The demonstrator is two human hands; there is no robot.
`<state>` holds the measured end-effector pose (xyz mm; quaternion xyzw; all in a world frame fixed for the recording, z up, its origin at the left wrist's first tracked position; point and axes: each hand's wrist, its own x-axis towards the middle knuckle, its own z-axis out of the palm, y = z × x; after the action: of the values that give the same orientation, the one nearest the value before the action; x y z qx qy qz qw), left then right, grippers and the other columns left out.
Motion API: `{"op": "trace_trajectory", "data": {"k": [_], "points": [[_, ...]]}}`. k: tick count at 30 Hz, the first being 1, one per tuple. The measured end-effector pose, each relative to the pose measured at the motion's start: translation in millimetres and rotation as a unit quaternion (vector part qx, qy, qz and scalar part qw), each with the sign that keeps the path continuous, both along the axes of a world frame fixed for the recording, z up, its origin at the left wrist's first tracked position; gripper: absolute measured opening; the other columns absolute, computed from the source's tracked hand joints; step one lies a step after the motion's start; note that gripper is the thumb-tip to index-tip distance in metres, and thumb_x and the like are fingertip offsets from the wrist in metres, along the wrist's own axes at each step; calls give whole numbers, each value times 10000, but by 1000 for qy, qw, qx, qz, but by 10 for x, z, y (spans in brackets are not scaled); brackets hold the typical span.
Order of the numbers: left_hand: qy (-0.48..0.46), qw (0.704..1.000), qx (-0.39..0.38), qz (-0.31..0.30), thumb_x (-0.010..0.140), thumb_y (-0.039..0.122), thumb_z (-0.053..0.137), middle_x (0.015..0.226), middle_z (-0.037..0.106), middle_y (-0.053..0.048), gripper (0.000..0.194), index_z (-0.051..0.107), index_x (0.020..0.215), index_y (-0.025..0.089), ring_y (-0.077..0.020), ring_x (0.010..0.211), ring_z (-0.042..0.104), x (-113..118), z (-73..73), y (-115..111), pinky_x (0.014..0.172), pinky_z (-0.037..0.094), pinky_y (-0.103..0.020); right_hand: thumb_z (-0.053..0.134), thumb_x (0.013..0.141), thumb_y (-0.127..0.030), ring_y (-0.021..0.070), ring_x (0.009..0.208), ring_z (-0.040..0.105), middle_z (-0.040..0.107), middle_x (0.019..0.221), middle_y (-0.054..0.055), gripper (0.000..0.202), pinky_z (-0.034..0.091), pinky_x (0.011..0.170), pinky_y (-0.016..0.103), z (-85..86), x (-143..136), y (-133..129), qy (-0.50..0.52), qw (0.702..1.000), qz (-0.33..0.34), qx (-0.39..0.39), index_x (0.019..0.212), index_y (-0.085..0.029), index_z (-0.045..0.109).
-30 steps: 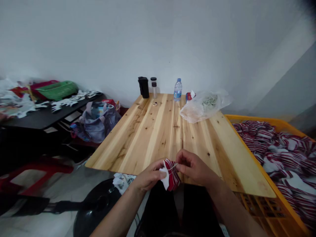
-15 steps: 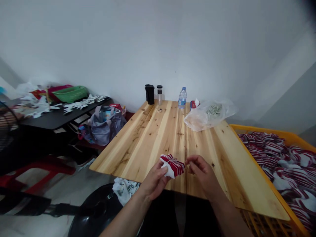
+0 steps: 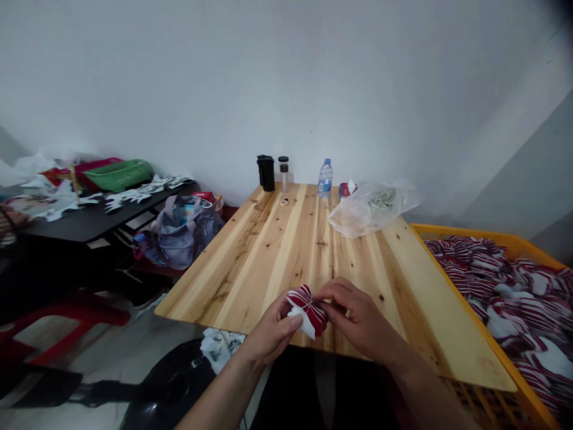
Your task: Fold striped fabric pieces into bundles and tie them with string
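A small bundled sock (image 3: 319, 319) with red and white stripes and a plain white part is held just above the near edge of the wooden table. My left hand (image 3: 273, 328) grips it from the left, thumb over the white part. From the right, the fingertips of my right hand (image 3: 351, 313) pinch at its upper striped side, where thin pale lines cross. Whether a thin band lies there too is too small to tell.
A yellow crate (image 3: 483, 230) of striped socks (image 3: 519, 298) stands at the right. On the wooden table (image 3: 277, 257) are a plastic bag (image 3: 358, 215) with pale loops inside, a water bottle (image 3: 325, 179), a black tumbler (image 3: 265, 173) and a clear bottle (image 3: 285, 176). A grey bag (image 3: 185, 233) sits left.
My right hand has moved left, from beside the sock's tip onto its striped side. The sock has turned and tilted in my left hand. The view has shifted slightly.
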<state>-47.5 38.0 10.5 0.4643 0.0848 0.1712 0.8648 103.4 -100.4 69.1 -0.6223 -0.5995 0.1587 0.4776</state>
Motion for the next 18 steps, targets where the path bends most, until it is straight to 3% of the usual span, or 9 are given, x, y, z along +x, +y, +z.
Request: {"op": "trace_trajectory", "data": {"k": [5,8,12,15,18], "points": [[40,999,8,-16,679,356,833,999,669,-85,549,625,1151,171,-219,880,626,-15,-18,-40,789,465,-311,534,914,-147,172,915,545,564,978,20,85,434,810,320,92,83,24,-39,997,43,-57,908,-230,553],[9,999,-36,22,720,388,792,985,673,-89,485,633,1116,159,-207,863,631,45,17,-77,770,474,-298,492,954,-235,165,883,544,569,968,18,58,446,807,325,20,125,66,101,993,43,-36,897,-234,507],[-26,996,-17,80,774,334,747,960,684,-75,353,636,1061,162,-191,884,635,169,112,-51,786,479,-278,484,964,-313,157,856,558,587,894,2,107,446,775,303,-154,140,90,281,959,-36,-5,887,-239,478],[0,994,-7,109,774,303,742,925,689,-69,325,633,1039,152,-176,844,640,227,150,40,760,490,-262,495,953,-306,155,840,541,567,860,-2,94,435,779,300,-278,89,-6,276,959,-62,-7,886,-241,491],[44,993,-13,111,827,356,663,922,685,-84,282,622,1012,146,-183,799,641,239,152,134,717,508,-283,470,953,-307,158,801,522,534,842,-1,89,446,755,302,-304,-14,-155,239,971,-21,-15,891,-249,499]]}}
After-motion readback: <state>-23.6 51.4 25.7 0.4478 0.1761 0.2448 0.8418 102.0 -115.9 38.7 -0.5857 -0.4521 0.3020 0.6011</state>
